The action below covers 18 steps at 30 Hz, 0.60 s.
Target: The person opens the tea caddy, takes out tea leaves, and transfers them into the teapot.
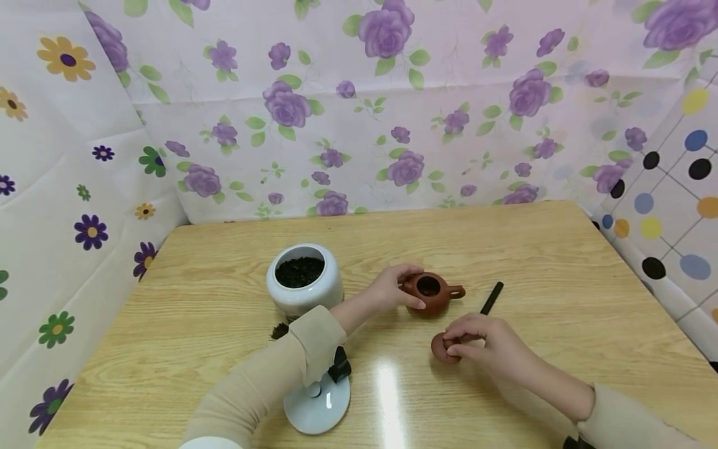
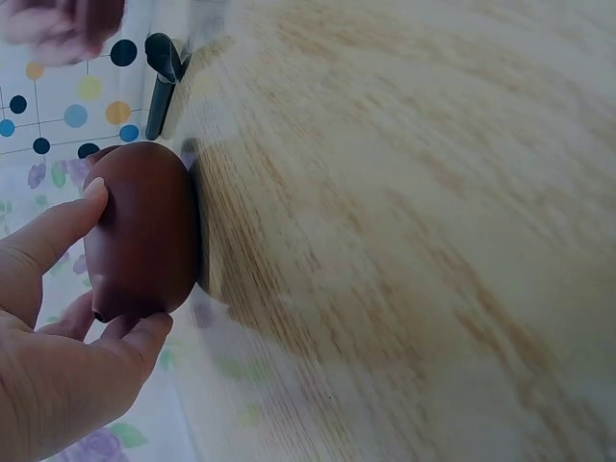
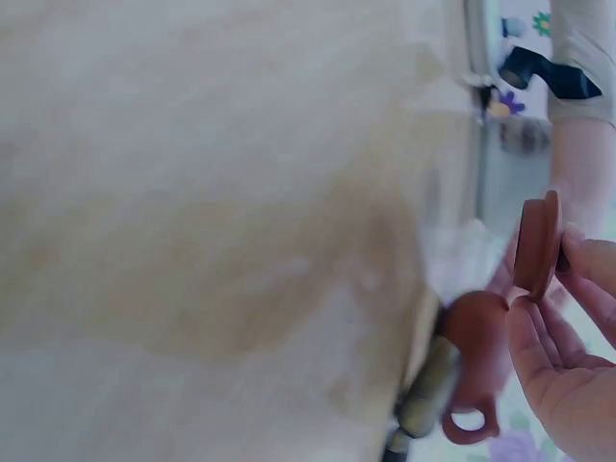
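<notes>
A reddish-brown clay teapot (image 1: 436, 304) stands on the table with its top uncovered and its looped handle toward the right. My left hand (image 1: 389, 292) grips it at the spout end; in the left wrist view the thumb presses the upper part of the teapot (image 2: 149, 231) and the fingers curl round the spout. Nearer to me, my right hand (image 1: 490, 349) pinches the small round clay lid (image 1: 441, 350) by its knob. The right wrist view shows that lid (image 3: 536, 245) edge-on, held above the table.
Left of the teapot stands a white jar (image 1: 280, 295) with dark tea leaves (image 1: 300, 272). Its white lid (image 1: 321, 416) lies in front, partly behind my left sleeve. A black-handled scoop (image 3: 430, 385) lies right of the teapot. Patterned cloth (image 1: 348, 149) hangs behind the table.
</notes>
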{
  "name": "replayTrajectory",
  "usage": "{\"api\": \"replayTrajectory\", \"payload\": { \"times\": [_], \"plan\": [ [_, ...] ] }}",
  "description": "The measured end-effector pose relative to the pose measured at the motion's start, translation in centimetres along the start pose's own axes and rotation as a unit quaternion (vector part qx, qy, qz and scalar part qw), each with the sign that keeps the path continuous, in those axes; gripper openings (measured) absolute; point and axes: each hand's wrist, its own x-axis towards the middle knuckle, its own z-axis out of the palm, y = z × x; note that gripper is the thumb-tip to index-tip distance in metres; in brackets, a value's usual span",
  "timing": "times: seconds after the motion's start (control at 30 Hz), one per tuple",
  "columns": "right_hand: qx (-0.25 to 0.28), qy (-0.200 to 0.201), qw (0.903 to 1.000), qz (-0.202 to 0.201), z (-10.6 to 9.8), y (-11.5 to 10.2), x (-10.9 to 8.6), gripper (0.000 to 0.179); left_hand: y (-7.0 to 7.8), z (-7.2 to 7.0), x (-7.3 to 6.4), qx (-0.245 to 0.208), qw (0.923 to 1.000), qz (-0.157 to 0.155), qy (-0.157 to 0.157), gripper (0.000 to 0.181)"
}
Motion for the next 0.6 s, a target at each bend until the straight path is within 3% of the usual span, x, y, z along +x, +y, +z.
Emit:
{"api": "replayTrajectory", "payload": {
  "times": [0.1,0.37,0.6],
  "plan": [
    [-0.016,0.031,0.9994,-0.005,-0.6,-0.3,0.6,0.014,0.0,0.0,0.0,-0.005,1.0000,0.005,0.001,0.068],
    [-0.058,0.085,0.9943,0.028,-1.8,-0.7,3.0,0.016,0.1,0.0,-0.1,-0.003,1.0000,-0.004,-0.004,0.068],
    [-0.038,0.118,0.9894,0.076,-1.9,-1.2,5.3,0.017,0.0,-0.1,-0.2,-0.011,0.9998,-0.017,-0.001,0.068]
  ]
}}
